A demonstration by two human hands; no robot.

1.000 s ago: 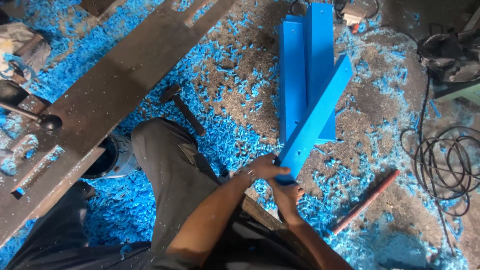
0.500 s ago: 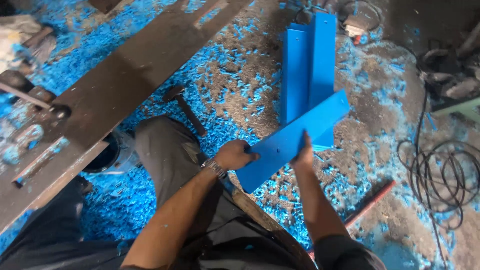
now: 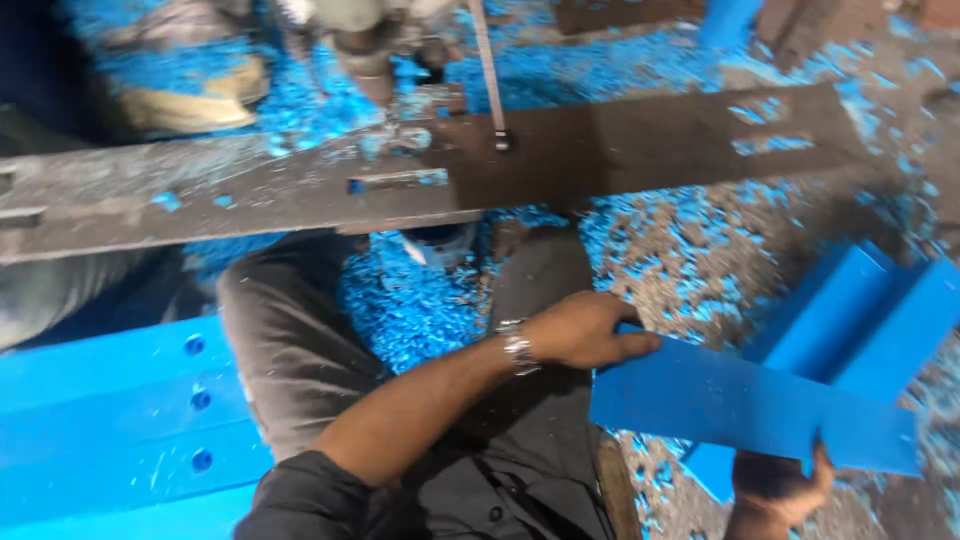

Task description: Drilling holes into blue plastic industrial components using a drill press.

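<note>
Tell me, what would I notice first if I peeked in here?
The bright blue flat board in the middle right, held by the left hand at one end and the right hand underneath. Blue shavings cover the floor, and a long dark metal beam runs across the top.

Floor (image 3: 700,250) strewn with blue shavings (image 3: 400,310)

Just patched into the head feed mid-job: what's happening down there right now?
A seated person holds a flat blue plastic strip in both bare hands: the left hand grips its near end and the right hand supports its lower edge. More blue pieces lie behind it on a floor strewn with blue shavings. A long dark metal bar crosses ahead, and drilled blue panels sit to the left.
</note>
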